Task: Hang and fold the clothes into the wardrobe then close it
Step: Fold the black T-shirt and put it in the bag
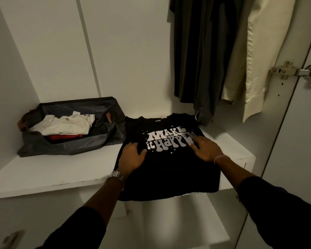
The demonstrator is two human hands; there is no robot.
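Hands, left (pixel 132 155) and right (pixel 206 147), press flat and open on the black shirt (pixel 169 169); folding it on the shelf (pixel 61 169) seems next.

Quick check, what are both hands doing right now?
Left hand: open, fingers spread, pressing flat on the black T-shirt near its left edge.
Right hand: open, fingers straight, resting on the T-shirt's printed lettering.

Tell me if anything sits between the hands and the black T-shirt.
Nothing does. The left hand and right hand both rest flat on the T-shirt, which lies on the shelf beside the bag.
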